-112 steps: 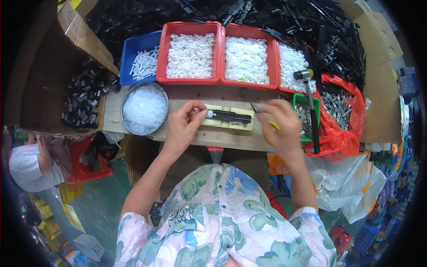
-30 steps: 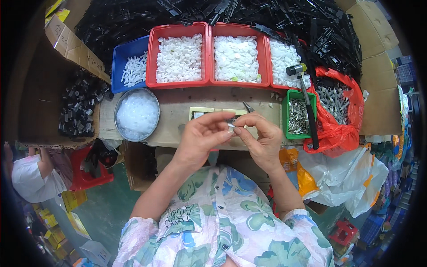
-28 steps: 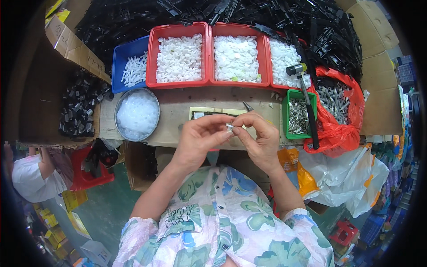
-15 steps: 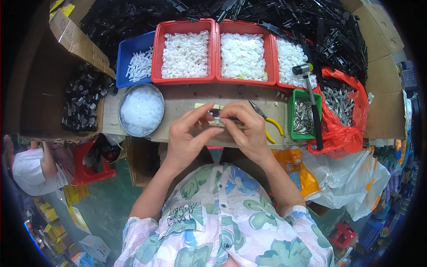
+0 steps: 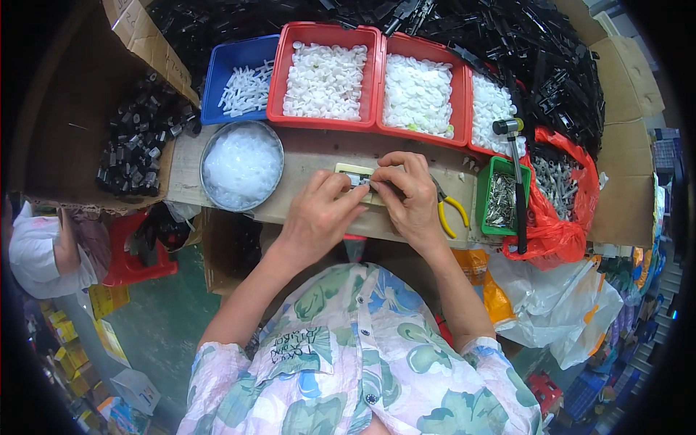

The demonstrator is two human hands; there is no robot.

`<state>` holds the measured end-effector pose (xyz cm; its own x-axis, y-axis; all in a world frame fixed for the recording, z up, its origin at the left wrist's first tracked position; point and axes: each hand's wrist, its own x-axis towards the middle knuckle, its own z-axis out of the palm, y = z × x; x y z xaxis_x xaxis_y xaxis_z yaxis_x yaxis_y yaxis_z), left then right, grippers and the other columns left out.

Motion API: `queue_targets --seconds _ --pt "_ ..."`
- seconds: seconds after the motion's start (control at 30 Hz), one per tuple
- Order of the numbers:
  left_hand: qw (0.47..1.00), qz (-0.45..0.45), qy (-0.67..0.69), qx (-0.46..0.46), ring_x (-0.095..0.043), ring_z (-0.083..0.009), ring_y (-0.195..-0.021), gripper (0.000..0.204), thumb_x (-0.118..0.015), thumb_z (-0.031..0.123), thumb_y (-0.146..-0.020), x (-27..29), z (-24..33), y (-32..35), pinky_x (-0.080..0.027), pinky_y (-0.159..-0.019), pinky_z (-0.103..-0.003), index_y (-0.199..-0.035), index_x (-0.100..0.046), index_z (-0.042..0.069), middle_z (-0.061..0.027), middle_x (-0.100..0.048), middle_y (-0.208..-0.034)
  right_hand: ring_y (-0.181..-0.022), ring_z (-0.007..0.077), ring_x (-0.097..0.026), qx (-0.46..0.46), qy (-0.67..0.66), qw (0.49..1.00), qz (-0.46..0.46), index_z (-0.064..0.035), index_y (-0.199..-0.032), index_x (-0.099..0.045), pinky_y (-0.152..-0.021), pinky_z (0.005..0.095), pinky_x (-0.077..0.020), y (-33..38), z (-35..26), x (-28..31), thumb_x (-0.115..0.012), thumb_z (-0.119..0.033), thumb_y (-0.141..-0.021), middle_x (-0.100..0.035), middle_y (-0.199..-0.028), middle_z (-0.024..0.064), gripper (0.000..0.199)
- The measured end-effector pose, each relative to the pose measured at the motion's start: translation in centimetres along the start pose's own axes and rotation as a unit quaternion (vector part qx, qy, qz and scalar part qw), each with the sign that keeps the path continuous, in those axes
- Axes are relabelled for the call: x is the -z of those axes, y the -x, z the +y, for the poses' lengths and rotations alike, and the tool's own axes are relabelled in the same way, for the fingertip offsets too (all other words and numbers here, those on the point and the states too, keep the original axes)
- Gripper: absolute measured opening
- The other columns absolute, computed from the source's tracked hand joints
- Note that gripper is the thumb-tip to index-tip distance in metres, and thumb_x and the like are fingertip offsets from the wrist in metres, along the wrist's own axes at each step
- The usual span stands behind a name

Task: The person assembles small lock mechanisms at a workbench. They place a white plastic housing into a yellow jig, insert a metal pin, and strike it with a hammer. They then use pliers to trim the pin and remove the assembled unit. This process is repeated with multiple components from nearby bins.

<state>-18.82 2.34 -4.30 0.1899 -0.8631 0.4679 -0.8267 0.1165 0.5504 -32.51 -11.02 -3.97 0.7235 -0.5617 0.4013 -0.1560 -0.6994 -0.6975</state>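
Item: small black part [image 5: 365,181], lying on the pale jig plate [image 5: 346,172] at mid-bench, between both hands.
Left hand [image 5: 317,216]: I see its fingertips pinched narrow on the part's left end.
Right hand [image 5: 410,196]: curled over the right end, pressing down; how tightly it closes I cannot tell.
Handling: I judge it light, rigid plastic, slippery; best held by its ends.
Nearby: yellow-handled pliers [image 5: 449,210] just right; round tub [image 5: 241,165] of clear pieces left.
Hidden: the part's shape, mostly under fingers.

green floor [image 5: 163,326], cardboard boxes [image 5: 623,80], red stool [image 5: 134,264]
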Motion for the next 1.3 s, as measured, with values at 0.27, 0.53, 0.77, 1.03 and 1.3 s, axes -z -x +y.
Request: queue_targets --seconds 0.27,0.53,0.77,1.03,1.3 --pt "1.0 -0.018 -0.014 -0.005 -0.055 -0.0268 -0.085 0.032 -0.08 0.007 -0.075 0.0 0.1 -0.5 -0.048 -0.072 -0.039 -0.105 -0.072 0.004 -0.0088 -0.059 -0.09 -0.097 0.0319 -0.059 -0.016 -0.013 1.0 0.001 -0.0012 -0.088 -0.067 -0.083 0.0415 -0.0479 0.0 -0.1 0.3 -0.072 0.001 -0.078 -0.063 -0.101 0.0125 0.012" --pt "0.999 -0.04 -0.012 -0.006 -0.055 -0.0269 -0.086 0.024 -0.079 0.007 -0.076 1.1 0.5 -2.1 -0.048 -0.073 -0.039 -0.099 -0.072 0.003 -0.0091 -0.058 -0.087 -0.086 0.0308 -0.065 -0.11 0.115 0.982 0.097 0.0009 -0.094 -0.065 -0.076 0.0403 -0.0515 2.8 0.1 8.9 -0.068 0.002 -0.085 -0.062 -0.099 0.0142 0.01" --pt "0.993 -0.029 -0.042 -0.105 -0.056 -0.0281 -0.091 0.019 -0.077 0.005 -0.076 -0.1 -1.0 -10.9 -0.049 -0.08 -0.041 -0.094 -0.073 0.002 -0.0093 -0.061 -0.089 -0.085 0.0387 -0.063 -0.216 0.31 0.926 0.006 0.0034 -0.098 -0.067 -0.074 0.0459 -0.0494 6.7 2.3 13.8 -0.065 0.0 -0.087 -0.059 -0.093 0.0185 0.012" --pt "0.977 -0.147 -0.065 -0.137 -0.059 -0.0308 -0.097 0.012 -0.075 0.001 -0.072 -6.4 -3.4 -17.4 -0.051 -0.086 -0.041 -0.084 -0.073 0.001 -0.0122 -0.067 -0.087 -0.081 0.0399 -0.063 -0.218 0.331 0.918 0.008 0.0033 -0.089 -0.067 -0.071 0.0476 -0.0494 6.5 3.4 13.1 -0.066 -0.002 -0.085 -0.061 -0.088 0.0183 0.006" --pt "0.968 -0.148 -0.118 -0.165 -0.06 -0.0335 -0.091 0.003 -0.068 0.002 -0.072 -6.5 -4.6 -17.7 -0.051 -0.083 -0.043 -0.073 -0.068 -0.001 -0.0167 -0.065 -0.079 -0.075 0.0343 -0.065 -0.234 0.192 0.949 0.085 0.0033 -0.091 -0.066 -0.067 0.0429 -0.051 5.8 2.1 12.6 -0.064 0.001 -0.086 -0.064 -0.086 0.0183 0.006"
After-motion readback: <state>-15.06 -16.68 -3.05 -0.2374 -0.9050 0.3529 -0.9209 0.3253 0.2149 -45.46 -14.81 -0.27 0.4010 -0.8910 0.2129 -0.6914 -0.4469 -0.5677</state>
